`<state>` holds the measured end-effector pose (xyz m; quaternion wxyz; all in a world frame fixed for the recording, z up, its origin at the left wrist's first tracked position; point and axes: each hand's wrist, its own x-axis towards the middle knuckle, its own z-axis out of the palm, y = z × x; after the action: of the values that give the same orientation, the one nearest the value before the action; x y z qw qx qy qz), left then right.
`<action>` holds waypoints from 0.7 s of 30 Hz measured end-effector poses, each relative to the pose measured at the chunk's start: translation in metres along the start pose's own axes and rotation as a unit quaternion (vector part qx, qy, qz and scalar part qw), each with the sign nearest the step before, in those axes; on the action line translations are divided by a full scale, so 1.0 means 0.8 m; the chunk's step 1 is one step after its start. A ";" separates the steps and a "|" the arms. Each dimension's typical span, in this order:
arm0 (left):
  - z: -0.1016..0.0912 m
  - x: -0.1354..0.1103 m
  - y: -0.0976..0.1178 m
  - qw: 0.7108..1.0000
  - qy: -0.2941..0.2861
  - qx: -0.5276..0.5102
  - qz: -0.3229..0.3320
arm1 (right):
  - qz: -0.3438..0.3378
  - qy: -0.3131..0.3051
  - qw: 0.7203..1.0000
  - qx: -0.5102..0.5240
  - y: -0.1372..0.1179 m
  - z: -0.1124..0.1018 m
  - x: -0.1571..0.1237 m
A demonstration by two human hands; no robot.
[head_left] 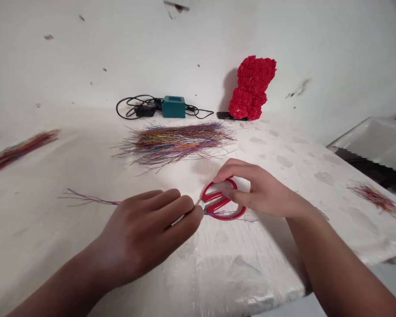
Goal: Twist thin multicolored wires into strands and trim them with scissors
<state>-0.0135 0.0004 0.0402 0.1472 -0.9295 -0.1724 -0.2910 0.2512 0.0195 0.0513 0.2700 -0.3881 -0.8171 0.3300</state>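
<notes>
My left hand (148,229) rests on the white table (36,211) with its fingers closed, pinching a thin bundle of coloured wires (89,199) that trails off to the left. My right hand (255,189) grips the red handles of a pair of scissors (219,203). The scissor blades point left and meet my left fingertips, which hide most of them. A few wire ends stick out to the right under the handles.
A large pile of coloured wires (174,141) lies behind my hands. More wires sit at the far left (18,152) and right edge (378,199). A teal box (173,106) with black cables and a red flower bear (251,88) stand by the wall.
</notes>
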 end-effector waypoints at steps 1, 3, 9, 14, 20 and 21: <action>0.001 0.001 0.000 1.000 -0.002 0.002 0.002 | -0.001 0.002 1.000 0.025 -0.004 0.000 0.000; 0.003 0.002 0.000 1.000 -0.003 0.002 0.009 | -0.004 -0.034 0.997 0.074 -0.012 0.002 0.000; 0.011 0.004 0.003 1.000 -0.017 -0.023 0.003 | -0.024 -0.153 0.983 0.098 -0.021 0.014 0.001; 0.015 0.004 0.003 0.998 -0.034 -0.051 -0.007 | -0.034 -0.141 0.986 0.081 -0.015 0.021 0.003; 0.018 0.004 0.005 0.995 -0.037 -0.073 -0.051 | -0.063 -0.093 0.993 0.046 -0.013 0.028 0.004; 0.018 0.004 0.005 0.995 -0.035 -0.076 -0.055 | -0.068 -0.087 0.993 0.041 -0.013 0.028 0.004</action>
<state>-0.0024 0.0025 0.0301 0.0538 -0.9367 -0.2060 -0.2781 0.2288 0.0096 0.0453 0.2350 -0.2902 -0.8475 0.3772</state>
